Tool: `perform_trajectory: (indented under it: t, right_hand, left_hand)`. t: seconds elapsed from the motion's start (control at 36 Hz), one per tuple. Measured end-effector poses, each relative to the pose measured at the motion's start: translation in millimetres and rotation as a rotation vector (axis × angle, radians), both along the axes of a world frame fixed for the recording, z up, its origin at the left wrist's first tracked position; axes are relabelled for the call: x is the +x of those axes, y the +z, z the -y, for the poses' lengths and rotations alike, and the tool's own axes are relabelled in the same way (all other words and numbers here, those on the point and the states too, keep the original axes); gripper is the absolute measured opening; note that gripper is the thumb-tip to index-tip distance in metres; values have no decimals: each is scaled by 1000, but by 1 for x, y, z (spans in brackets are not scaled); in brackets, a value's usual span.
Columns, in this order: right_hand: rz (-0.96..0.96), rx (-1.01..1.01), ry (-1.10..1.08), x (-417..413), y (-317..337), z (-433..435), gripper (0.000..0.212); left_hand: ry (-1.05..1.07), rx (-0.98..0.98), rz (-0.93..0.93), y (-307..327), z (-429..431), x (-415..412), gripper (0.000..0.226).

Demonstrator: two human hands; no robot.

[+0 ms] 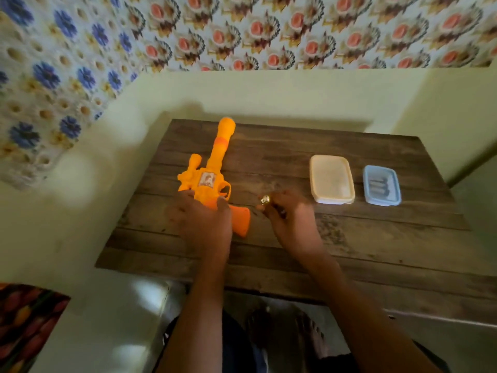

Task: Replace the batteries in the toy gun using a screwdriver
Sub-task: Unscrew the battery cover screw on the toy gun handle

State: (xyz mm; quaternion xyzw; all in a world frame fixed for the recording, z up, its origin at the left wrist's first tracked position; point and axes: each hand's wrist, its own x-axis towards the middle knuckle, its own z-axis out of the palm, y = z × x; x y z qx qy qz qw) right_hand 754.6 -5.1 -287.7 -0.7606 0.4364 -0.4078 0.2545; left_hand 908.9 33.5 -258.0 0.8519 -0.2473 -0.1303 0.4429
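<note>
An orange toy gun (pixel 212 168) lies on the wooden table (pixel 349 238), barrel pointing away from me. My left hand (pixel 201 222) grips its body just above the handle. To its right, my right hand (pixel 290 219) curls its fingers round a small object with a shiny gold tip (pixel 265 199); the rest of that object is hidden in the hand and blurred. A small blue tub (pixel 381 185) at the right holds several dark batteries.
A white lidded plastic box (pixel 332 179) stands left of the blue tub. The table butts against a pale wall at the back and left. My legs and feet show below the table's front edge.
</note>
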Motion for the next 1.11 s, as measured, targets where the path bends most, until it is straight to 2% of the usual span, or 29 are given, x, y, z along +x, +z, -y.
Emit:
perform_trajectory:
  t: [0.11, 0.19, 0.25, 0.36, 0.44, 0.56, 0.64, 0.72, 0.86, 1.0, 1.03, 1.11]
  right_hand:
    - [144, 143, 16, 15, -4, 1, 14]
    - [319, 287, 64, 20, -6, -1, 12]
    - [470, 354, 71, 21, -6, -3, 12]
    - [753, 477, 33, 25, -11, -5, 15]
    - [802, 475, 3, 29, -11, -2, 18]
    - [948, 578, 29, 35, -3, -1, 25]
    - [928, 598, 29, 36, -6, -2, 24]
    - [957, 629, 50, 32, -3, -2, 17]
    - [909, 582, 81, 30, 3, -1, 25]
    - [861, 543, 73, 26, 8, 1, 20]
    - [850, 541, 73, 25, 8, 3, 19]
    - [834, 532, 77, 22, 8, 5, 20]
  left_hand:
    - [-52, 12, -137, -10, 8, 9, 94]
    - [-34, -28, -155, -21, 11, 16, 99]
    - [-27, -68, -148, -24, 13, 20, 94]
    - [-24, -20, -116, -27, 17, 22, 86]
    - [-35, 17, -147, -32, 20, 25, 78]
    - [-62, 19, -241, -32, 22, 24, 49]
    - [-104, -16, -272, -31, 23, 22, 37]
    - [-81, -89, -306, -27, 25, 20, 53]
    - [-104, -167, -299, -29, 28, 13, 59]
    - [-105, -183, -466, -28, 32, 14, 73]
    - [-114, -183, -474, -29, 32, 15, 70]
    - [-151, -203, -485, -31, 32, 14, 39]
